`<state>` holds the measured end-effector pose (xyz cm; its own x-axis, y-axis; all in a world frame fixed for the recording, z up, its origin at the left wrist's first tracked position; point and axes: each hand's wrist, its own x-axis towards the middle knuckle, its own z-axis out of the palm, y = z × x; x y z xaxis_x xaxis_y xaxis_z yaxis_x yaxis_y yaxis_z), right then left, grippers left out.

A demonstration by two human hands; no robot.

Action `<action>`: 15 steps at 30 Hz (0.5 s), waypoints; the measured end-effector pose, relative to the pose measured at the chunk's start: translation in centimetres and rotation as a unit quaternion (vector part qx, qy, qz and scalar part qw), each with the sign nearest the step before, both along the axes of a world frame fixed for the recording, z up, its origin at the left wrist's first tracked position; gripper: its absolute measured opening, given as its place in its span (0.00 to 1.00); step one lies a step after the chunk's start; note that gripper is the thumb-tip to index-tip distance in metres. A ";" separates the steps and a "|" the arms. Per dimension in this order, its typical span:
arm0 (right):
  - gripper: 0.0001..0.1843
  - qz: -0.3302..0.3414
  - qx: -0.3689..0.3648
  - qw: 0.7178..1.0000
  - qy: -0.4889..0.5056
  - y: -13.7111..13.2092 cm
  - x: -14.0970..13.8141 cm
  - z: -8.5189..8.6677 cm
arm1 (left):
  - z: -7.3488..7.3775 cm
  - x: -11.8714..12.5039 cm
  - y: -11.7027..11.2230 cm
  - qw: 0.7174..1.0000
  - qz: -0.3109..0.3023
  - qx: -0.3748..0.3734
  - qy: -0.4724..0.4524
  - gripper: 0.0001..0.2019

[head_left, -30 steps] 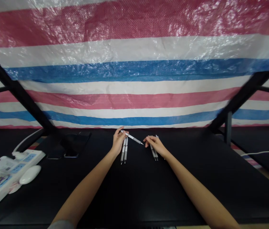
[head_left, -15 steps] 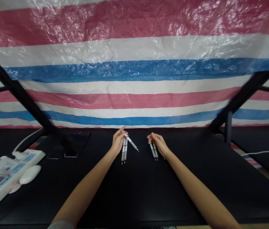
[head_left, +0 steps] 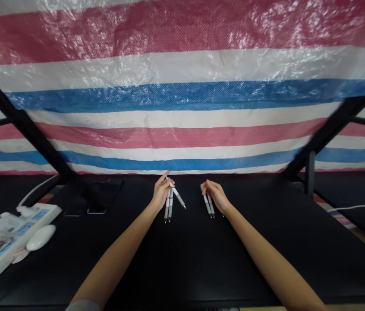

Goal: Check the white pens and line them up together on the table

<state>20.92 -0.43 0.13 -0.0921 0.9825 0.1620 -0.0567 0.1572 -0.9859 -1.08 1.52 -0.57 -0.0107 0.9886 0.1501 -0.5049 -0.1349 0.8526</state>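
My left hand [head_left: 161, 192] pinches the upper end of a white-and-grey pen [head_left: 178, 197], which slants down to the right with its tip toward me. Just under those fingers, two similar pens [head_left: 168, 207] lie side by side on the black table. My right hand [head_left: 214, 193] is closed, fingertips together, over the upper ends of another pair of pens [head_left: 209, 206]. Something small and bluish shows at its fingertips, too small to name. A further pen tip [head_left: 223, 215] peeks out by the right wrist, the rest hidden.
At the left stand a white power strip [head_left: 16, 235] with plugs and a white computer mouse [head_left: 41, 237]. Dark phones [head_left: 96, 205] lie behind them. Black frame bars [head_left: 328, 138] slope at both sides, before a striped plastic sheet [head_left: 182, 138]. A white cable [head_left: 357, 208] runs at right.
The pen in my left hand has swung slightly, its tip now lower and farther left. My right hand has barely shifted.
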 end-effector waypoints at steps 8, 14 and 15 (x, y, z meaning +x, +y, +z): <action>0.23 -0.002 -0.016 0.998 0.065 0.2 0.4 0.0 | 0.2 0.0 -0.1 1.000 -0.006 -0.017 -0.004 0.23; 0.27 0.027 -0.035 0.992 0.121 0.6 1.8 0.0 | 0.2 -0.1 -0.1 1.000 -0.008 -0.012 0.007 0.22; 0.29 0.022 -0.029 0.990 0.137 0.6 2.2 0.0 | 0.2 -0.1 -0.1 1.000 -0.008 -0.011 0.008 0.22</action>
